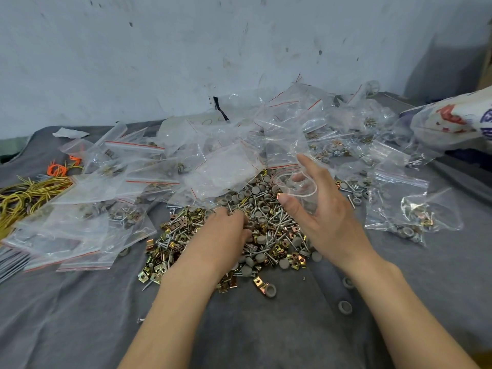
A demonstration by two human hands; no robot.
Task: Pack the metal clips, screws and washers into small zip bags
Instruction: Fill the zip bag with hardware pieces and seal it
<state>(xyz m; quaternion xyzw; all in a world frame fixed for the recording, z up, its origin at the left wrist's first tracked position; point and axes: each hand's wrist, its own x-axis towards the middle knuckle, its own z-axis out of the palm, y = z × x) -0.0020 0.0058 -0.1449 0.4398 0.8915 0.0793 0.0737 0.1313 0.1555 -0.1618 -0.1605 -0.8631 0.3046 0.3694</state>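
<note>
The right hand point(323, 211) pinches a small zip bag point(303, 191) open over the pile point(274, 235) of clips, screws and washers. The left hand point(226, 231) digs in, grip hidden. Next, it should drop parts inside.

No legible text, number or brand recorded. The printed sack point(452, 121) at the far right edge carries red and blue markings, too blurred and cut off to read. A clear plastic wrapper point(207, 121) behind the heap of zip bags point(141, 147) shows faint dark scribbles, possibly handwriting, likewise unreadable.
</note>
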